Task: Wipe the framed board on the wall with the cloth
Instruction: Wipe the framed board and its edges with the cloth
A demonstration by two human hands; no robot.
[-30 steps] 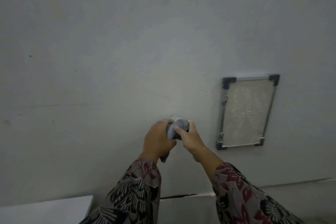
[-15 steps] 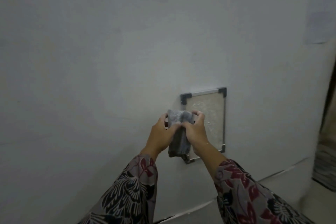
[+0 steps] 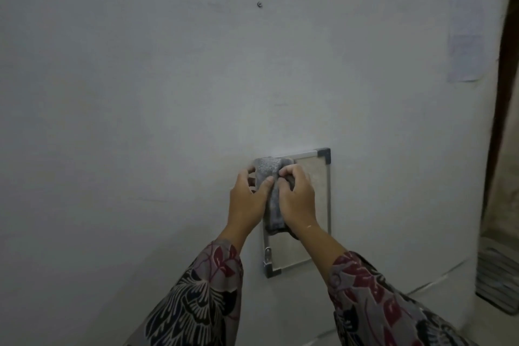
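A small framed board [image 3: 318, 177] with a metal rim and dark corner caps hangs low on the grey wall. A grey cloth [image 3: 268, 170] is held in front of the board's upper left corner, hanging down between my hands. My left hand [image 3: 248, 199] grips the cloth's left side. My right hand [image 3: 296, 196] pinches its right side and covers much of the board's left half. Whether the cloth touches the board I cannot tell. The board's lower left corner [image 3: 271, 270] shows below my wrists.
A sheet of paper [image 3: 464, 36] is stuck on the wall at upper right. A small dark nail or hole [image 3: 259, 4] sits high on the wall. A dark doorframe [image 3: 500, 109] and stacked slatted items [image 3: 498, 275] stand at the right edge.
The view has swung right, so the board has shifted from right of my hands to directly behind them. Both hands have raised the cloth to the board's top left corner.
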